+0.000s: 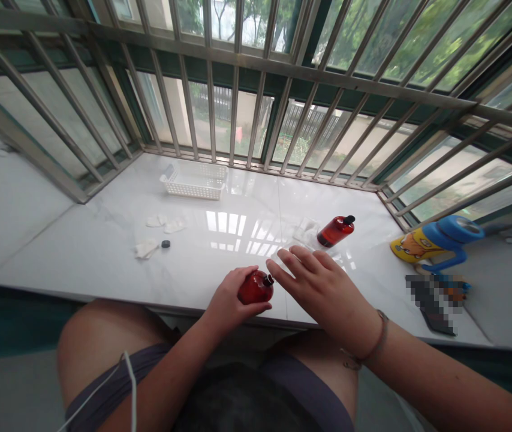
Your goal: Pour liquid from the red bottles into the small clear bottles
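at the front edge of the glossy, marble-veined counter [233, 252], the left hand [229, 297] curls around a rounded, shiny red bottle [253, 292] with a dark nozzle. just beside it, the right hand [328, 282] stretches out loosely spread fingers; its palm is hidden, so i can't tell whether it touches anything. left of the bottle, well apart, lie a small dark ribbed cap [165, 244] and crumpled white scraps [147, 249]. beyond the right fingers is a second red bottle [330, 233]. a broad smooth stretch reaches the perforated white basket [195, 185] near the metal window bars [234, 114].
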Demonstrator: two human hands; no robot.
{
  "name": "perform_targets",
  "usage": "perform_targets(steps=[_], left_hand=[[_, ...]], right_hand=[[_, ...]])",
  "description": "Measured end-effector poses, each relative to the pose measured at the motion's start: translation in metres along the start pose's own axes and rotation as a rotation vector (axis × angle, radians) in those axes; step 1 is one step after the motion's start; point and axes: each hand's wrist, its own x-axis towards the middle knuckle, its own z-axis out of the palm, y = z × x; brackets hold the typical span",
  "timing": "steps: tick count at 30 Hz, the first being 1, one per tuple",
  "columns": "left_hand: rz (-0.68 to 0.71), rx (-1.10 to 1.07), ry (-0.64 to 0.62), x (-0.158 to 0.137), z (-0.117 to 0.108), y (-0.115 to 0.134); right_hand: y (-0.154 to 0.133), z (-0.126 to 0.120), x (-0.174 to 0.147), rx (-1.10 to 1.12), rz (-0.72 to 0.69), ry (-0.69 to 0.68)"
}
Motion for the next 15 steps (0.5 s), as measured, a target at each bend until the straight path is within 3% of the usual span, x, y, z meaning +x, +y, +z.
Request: perform_targets(steps=[15], left_hand=[[-0.007, -0.023, 0.014, 0.0001, 0.0011, 0.0031]], right_hand=[[0.0016, 0.0028, 0.0038, 0.004, -0.032, 0.001]])
